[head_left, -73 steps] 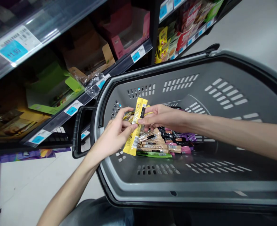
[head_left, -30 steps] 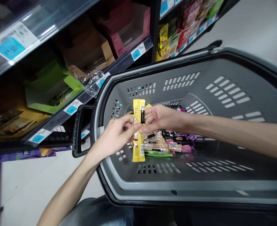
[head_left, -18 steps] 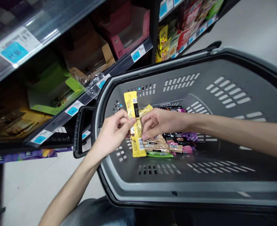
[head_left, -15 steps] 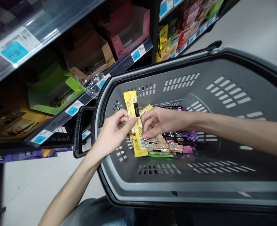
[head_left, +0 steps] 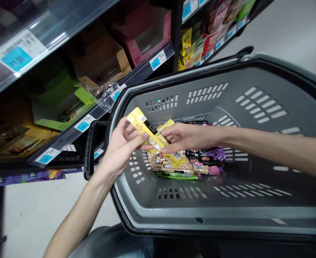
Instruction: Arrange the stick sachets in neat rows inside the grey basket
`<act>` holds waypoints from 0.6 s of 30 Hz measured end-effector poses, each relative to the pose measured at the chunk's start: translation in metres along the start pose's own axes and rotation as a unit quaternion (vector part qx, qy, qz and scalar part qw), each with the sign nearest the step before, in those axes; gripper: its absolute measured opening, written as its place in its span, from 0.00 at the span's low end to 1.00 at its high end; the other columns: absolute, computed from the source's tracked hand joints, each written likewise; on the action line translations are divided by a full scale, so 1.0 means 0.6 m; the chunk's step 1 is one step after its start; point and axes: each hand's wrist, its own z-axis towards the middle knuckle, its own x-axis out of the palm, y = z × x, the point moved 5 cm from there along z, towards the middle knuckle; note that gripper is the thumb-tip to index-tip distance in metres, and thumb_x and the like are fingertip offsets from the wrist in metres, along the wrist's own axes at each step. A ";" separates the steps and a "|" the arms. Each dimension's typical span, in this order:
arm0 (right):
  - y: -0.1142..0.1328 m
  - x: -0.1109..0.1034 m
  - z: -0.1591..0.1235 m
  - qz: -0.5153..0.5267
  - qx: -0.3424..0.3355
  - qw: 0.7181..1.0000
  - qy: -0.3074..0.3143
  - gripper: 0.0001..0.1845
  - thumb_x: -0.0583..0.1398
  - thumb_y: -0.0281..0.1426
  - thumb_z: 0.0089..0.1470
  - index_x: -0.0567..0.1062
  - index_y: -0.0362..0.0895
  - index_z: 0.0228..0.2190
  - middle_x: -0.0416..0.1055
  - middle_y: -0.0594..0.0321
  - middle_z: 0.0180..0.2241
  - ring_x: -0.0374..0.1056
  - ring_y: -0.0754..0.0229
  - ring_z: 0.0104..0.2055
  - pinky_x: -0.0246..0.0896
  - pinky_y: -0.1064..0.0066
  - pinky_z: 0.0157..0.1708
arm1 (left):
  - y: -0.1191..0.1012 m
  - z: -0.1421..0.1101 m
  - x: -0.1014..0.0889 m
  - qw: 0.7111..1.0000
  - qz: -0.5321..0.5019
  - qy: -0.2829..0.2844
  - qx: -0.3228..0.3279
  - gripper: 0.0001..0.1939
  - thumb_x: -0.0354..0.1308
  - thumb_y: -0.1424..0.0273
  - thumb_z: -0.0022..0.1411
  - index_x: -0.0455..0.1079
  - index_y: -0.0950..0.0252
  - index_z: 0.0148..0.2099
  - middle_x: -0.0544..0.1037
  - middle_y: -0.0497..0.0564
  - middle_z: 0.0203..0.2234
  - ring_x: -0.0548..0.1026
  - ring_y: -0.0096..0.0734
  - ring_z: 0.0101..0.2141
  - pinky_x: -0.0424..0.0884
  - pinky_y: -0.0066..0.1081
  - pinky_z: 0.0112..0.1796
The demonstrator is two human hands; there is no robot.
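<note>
Over the grey shopping basket (head_left: 228, 200) I hold a long yellow snack packet (head_left: 158, 138) with a black band, slanting from upper left to lower right. My left hand (head_left: 124, 143) grips its upper half between thumb and fingers. My right hand (head_left: 183, 138) pinches the lower part from the right, thumb in front. Beneath them several narrow packets lie in the basket: tan packets (head_left: 168, 166), a green packet (head_left: 176, 176), purple packets (head_left: 217, 154) and another yellow packet (head_left: 166, 124) partly hidden behind my right hand.
On the left stands a dark shelf with price tags (head_left: 83, 123), a green display box (head_left: 53, 114), a brown box (head_left: 124, 62) and a pink box (head_left: 147, 46). Bagged snacks (head_left: 186, 46) hang farther back. A black basket handle (head_left: 89, 152) juts out at the left end.
The yellow packet has swung from nearly upright to a diagonal slant, its top leftward. My left hand has turned with it, and my right thumb has come onto its front.
</note>
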 end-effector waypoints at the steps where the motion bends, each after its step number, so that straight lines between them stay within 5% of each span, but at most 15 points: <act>1: -0.003 -0.007 0.000 -0.010 -0.001 1.000 0.004 0.10 0.65 0.36 0.56 0.77 0.43 0.37 0.74 0.65 0.31 0.68 0.63 0.32 0.61 0.72 0.32 | -0.001 0.000 -0.002 1.000 -0.002 -0.012 0.003 0.26 0.70 0.70 0.52 0.64 0.62 0.51 0.75 0.50 0.43 0.77 0.31 0.38 0.80 0.30 0.35; 6: -0.019 -0.047 -0.002 -0.062 0.018 0.998 0.008 0.15 0.66 0.39 0.55 0.80 0.43 0.41 0.78 0.60 0.33 0.72 0.59 0.35 0.63 0.68 0.37 | 0.003 0.005 -0.013 0.999 -0.016 -0.040 0.015 0.16 0.66 0.70 0.55 0.69 0.64 0.45 0.73 0.48 0.39 0.74 0.27 0.38 0.77 0.28 0.38; 10: -0.009 -0.057 -0.008 -0.132 0.020 0.991 0.020 0.13 0.65 0.40 0.56 0.81 0.43 0.37 0.77 0.62 0.30 0.70 0.61 0.32 0.61 0.70 0.32 | 0.010 0.009 -0.015 0.996 0.068 -0.021 0.047 0.19 0.66 0.67 0.58 0.68 0.63 0.50 0.75 0.49 0.39 0.74 0.27 0.39 0.73 0.26 0.40; 14: -0.002 -0.051 -0.018 -0.207 0.034 0.975 0.078 0.15 0.65 0.43 0.56 0.79 0.43 0.29 0.73 0.66 0.24 0.65 0.65 0.26 0.53 0.72 0.25 | 0.018 0.003 0.003 0.975 0.203 0.071 0.053 0.14 0.65 0.68 0.59 0.72 0.66 0.47 0.79 0.52 0.36 0.76 0.31 0.37 0.72 0.29 0.40; 18: -0.007 -0.056 -0.025 -0.223 0.060 0.968 0.098 0.18 0.63 0.45 0.58 0.80 0.41 0.32 0.75 0.64 0.27 0.64 0.64 0.27 0.49 0.72 0.23 | 0.023 -0.008 0.019 0.919 0.361 0.158 0.028 0.12 0.63 0.65 0.61 0.77 0.62 0.46 0.81 0.51 0.38 0.77 0.33 0.38 0.69 0.32 0.39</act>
